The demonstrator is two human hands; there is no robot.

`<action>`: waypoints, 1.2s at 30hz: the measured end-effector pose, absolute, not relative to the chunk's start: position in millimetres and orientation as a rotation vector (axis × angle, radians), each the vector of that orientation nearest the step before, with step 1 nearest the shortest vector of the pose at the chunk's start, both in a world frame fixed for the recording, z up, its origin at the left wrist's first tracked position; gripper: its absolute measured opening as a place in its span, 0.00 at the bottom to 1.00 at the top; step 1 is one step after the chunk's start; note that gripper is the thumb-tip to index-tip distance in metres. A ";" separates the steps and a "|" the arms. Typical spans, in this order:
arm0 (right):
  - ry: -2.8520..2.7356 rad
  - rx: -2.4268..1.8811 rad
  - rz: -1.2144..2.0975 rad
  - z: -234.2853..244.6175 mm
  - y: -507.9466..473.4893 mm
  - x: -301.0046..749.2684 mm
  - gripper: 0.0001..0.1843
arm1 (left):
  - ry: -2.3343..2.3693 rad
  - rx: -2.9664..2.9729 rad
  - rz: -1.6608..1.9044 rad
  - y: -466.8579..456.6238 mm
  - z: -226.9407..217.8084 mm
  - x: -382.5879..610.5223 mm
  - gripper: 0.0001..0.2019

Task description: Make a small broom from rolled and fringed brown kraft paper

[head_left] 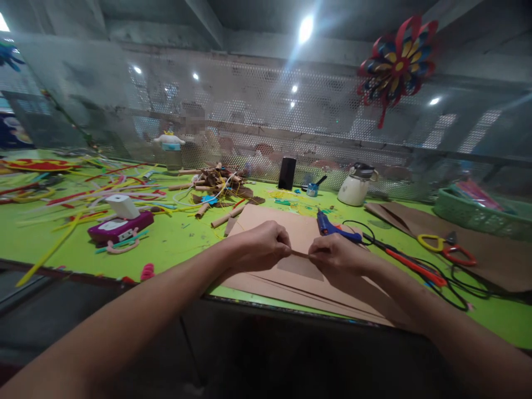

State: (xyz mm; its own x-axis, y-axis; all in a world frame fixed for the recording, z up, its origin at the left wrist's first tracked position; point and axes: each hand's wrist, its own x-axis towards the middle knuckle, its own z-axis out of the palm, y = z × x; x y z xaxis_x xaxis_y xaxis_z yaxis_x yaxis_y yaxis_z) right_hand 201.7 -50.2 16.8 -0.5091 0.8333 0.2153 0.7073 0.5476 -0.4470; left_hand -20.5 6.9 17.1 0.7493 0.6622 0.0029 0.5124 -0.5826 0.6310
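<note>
Both my hands are over a stack of brown kraft paper sheets (pixel 266 221) at the front of the green table. My left hand (pixel 266 244) is closed, pinching one end of a thin rolled edge on a small brown paper piece (pixel 301 267). At the other end of that edge, my right hand (pixel 336 252) pinches it too, fingers closed. The piece's lower part lies against the stack. Just behind my right hand rests a blue hot glue gun (pixel 332 226), its nozzle pointing away from me.
Scissors (pixel 446 249) lie at right on brown paper, near a black cable and a green basket (pixel 477 210). A white jug (pixel 355 185) and black phone (pixel 287 173) stand behind. At left are rolled paper tubes (pixel 220 180), pipe cleaners and a purple power strip (pixel 120 226).
</note>
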 end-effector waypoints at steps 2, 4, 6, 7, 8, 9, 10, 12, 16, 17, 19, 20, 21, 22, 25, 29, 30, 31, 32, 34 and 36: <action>-2.446 -1.238 0.433 19.5 -50.0 202.8 0.10 | 0.925 2.330 0.339 3.8 20.6 -22.2 0.10; -2.470 -1.214 0.366 21.3 -49.6 204.3 0.10 | 0.910 2.394 0.377 2.7 26.1 -22.9 0.09; -2.462 -1.180 0.196 22.7 -49.1 206.0 0.10 | 0.825 2.543 0.455 3.5 33.2 -23.2 0.07; -2.457 -1.157 0.082 23.5 -49.2 206.5 0.10 | 0.764 2.642 0.518 4.0 37.1 -23.5 0.07; -2.448 -1.130 -0.048 24.2 -49.7 206.8 0.10 | 0.699 2.748 0.590 4.2 40.9 -23.9 0.06; -2.438 -1.101 -0.184 24.9 -50.9 206.6 0.10 | 0.638 2.855 0.668 4.0 44.4 -24.4 0.07; -2.428 -1.074 -0.315 25.3 -52.9 205.9 0.09 | 0.586 2.961 0.740 3.0 47.4 -25.0 0.07; -2.425 -1.031 -0.521 24.4 -59.5 202.8 0.09 | 0.511 3.160 0.817 -1.3 51.1 -25.3 0.09; -2.486 -1.016 -0.551 15.0 -78.5 192.8 0.08 | 0.252 3.419 0.639 -19.2 47.2 -20.8 0.09; -2.522 -1.006 -0.504 11.9 -82.7 190.7 0.08 | 0.174 3.427 0.567 -25.0 44.5 -19.1 0.08; -2.573 -0.987 -0.411 6.7 -89.1 188.0 0.08 | 0.132 3.391 0.499 -36.1 38.6 -17.0 0.07; -2.593 -0.980 -0.373 4.7 -91.0 187.3 0.08 | 0.165 3.358 0.494 -40.7 35.6 -16.7 0.07; -2.598 -0.987 -0.343 3.0 -92.2 186.9 0.08 | 0.220 3.323 0.489 -44.1 32.5 -16.9 0.07; -2.594 -1.001 -0.320 1.8 -92.8 186.7 0.08 | 0.290 3.289 0.496 -46.2 29.3 -17.5 0.06; -2.590 -1.030 -0.273 0.0 -92.8 186.4 0.09 | 0.444 3.218 0.527 -44.4 19.4 -18.5 0.06; -2.516 -1.043 -0.343 4.3 -89.4 189.6 0.09 | 0.568 3.237 0.620 -31.5 15.8 -15.4 0.07; -2.482 -1.040 -0.390 6.6 -87.5 191.5 0.08 | 0.574 3.273 0.663 -28.2 18.1 -14.4 0.07; -2.444 -1.032 -0.446 8.8 -85.1 193.7 0.08 | 0.558 3.323 0.710 -25.3 21.2 -13.7 0.06; -2.401 -1.021 -0.505 10.8 -82.5 195.9 0.08 | 0.522 3.379 0.756 -23.1 24.7 -13.5 0.07; -2.327 -0.995 -0.605 12.4 -77.8 199.0 0.09 | 0.492 3.451 0.876 -20.8 29.9 -14.4 0.08; -2.313 -0.991 -0.644 10.6 -76.1 198.8 0.09 | 0.497 3.478 0.933 -21.4 30.3 -16.8 0.09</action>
State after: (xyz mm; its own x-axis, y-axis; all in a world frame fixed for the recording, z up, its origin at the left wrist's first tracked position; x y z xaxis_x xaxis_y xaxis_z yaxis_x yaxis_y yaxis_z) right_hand 198.8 -76.1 10.6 -0.5857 0.5019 0.6364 0.7587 0.6158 0.2125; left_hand -16.8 -21.4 30.3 0.8409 0.1245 0.5267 0.3675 -0.8457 -0.3869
